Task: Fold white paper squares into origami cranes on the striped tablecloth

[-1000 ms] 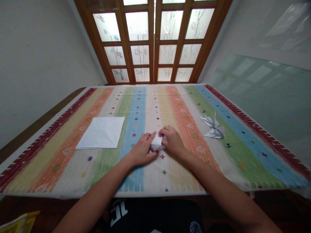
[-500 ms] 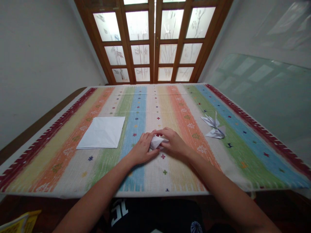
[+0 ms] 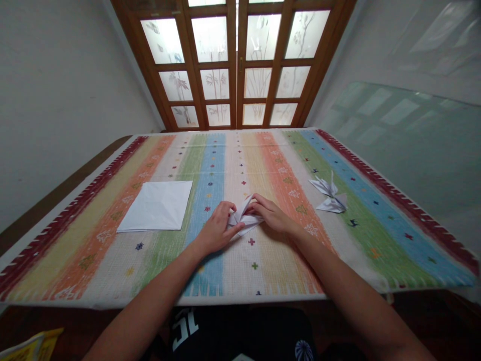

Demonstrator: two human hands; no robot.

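Observation:
A small piece of folded white paper [image 3: 244, 219] lies between my hands near the middle of the table, with a pointed flap standing up and its layers spread. My left hand [image 3: 220, 226] grips its left side, thumb stretched along the front. From the right, my right hand [image 3: 271, 214] pinches the upright flap; some of its fingertips are hidden behind the paper. To the left lies a stack of flat white square paper [image 3: 156, 205]. Over on the right sit folded paper cranes [image 3: 330, 194], close together, their wings and points overlapping.
A striped, patterned cloth [image 3: 210, 271] covers the table. Beyond its far edge stand wooden doors with glass panes [image 3: 240, 65]. A glass sheet [image 3: 406, 135] leans at the right wall. Something yellow [image 3: 45, 343] shows at the bottom left, below the table edge.
The folded paper has been opened: a flap now stands upright and its layers are apart. My right hand has shifted onto that flap, and my left thumb has moved across the front.

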